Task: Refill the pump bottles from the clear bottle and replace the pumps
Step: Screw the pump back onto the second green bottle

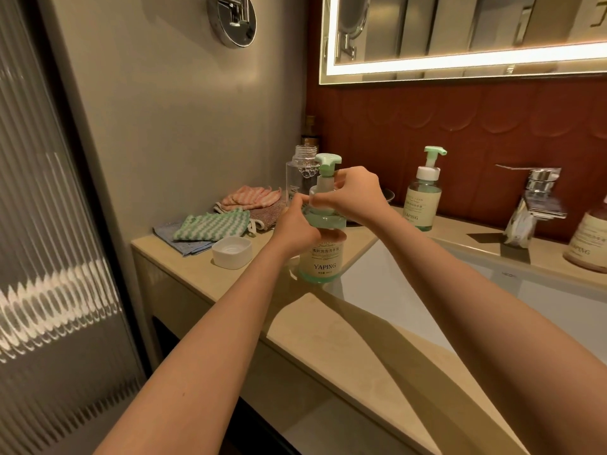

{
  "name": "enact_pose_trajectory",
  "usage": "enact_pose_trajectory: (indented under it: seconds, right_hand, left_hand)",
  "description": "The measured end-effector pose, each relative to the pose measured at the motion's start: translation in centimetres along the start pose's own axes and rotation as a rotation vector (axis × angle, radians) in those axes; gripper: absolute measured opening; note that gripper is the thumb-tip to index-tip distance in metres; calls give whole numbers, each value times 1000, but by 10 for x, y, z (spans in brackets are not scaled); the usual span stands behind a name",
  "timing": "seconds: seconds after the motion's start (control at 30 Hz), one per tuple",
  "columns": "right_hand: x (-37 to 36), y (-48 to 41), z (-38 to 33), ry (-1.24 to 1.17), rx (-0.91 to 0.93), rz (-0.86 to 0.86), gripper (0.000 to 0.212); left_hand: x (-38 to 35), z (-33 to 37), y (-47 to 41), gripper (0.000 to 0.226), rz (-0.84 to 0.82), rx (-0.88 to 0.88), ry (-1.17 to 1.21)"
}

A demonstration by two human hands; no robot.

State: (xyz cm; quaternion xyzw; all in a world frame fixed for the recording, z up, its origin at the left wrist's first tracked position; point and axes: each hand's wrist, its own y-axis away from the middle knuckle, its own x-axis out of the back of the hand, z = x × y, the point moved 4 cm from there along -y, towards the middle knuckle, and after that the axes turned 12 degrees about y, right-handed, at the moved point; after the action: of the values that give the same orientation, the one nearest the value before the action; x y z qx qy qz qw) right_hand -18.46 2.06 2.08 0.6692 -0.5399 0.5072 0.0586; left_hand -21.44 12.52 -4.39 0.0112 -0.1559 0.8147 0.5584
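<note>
At the worktop point(328, 323) edge, left hand point(295, 224) grips the green bottle point(320, 254), right hand point(351, 198) grips its pump point(325, 165); a cross-threaded collar could leak.

Head view, downward, near countertop point(328, 326)

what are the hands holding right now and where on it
Both hold the near green pump bottle: the left hand grips its shoulder, the right hand pinches the pump collar at its neck.
</note>
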Motion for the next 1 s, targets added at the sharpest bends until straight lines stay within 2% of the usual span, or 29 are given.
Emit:
enact_pose_trajectory:
  seconds: [0.13, 0.23, 0.3, 0.33, 0.4, 0.47, 0.5, 0.57, 0.73, 1.0]
  right_hand:
    - [-1, -6, -1, 140, 22, 40, 33]
    - [-8, -6, -4, 329, 12, 156, 51]
    - [-13, -6, -3, 454, -40, 169, 66]
    - [-14, -6, -2, 445, -57, 143, 70]
    - [-15, -7, 0, 201, -47, 29, 67]
    - [-13, -4, 0, -116, -24, -164, 46]
    - [-11, -2, 1, -202, -21, -237, 37]
    - [-3, 1, 4, -225, 8, -242, 32]
    - [2, 1, 4, -95, 63, -75, 31]
    - [3, 0, 6, -240, 84, -289, 43]
  left_hand:
    - [-1, 0, 0, 70, 3, 0, -6]
    - [-2, 2, 0, 77, 6, -25, 0]
    - [-2, 3, 1, 78, 6, -38, -2]
    - [-3, 3, 1, 79, 2, -45, -11]
    - [-3, 3, 1, 83, -8, -61, -26]
    - [-2, 2, 1, 81, -4, -43, -16]
    - [-1, 1, 0, 76, 0, -32, -10]
    - [-1, -1, -1, 71, -2, -7, 0]
    - [-2, 1, 1, 74, -4, 9, 3]
    - [0, 0, 1, 67, -5, -13, 20]
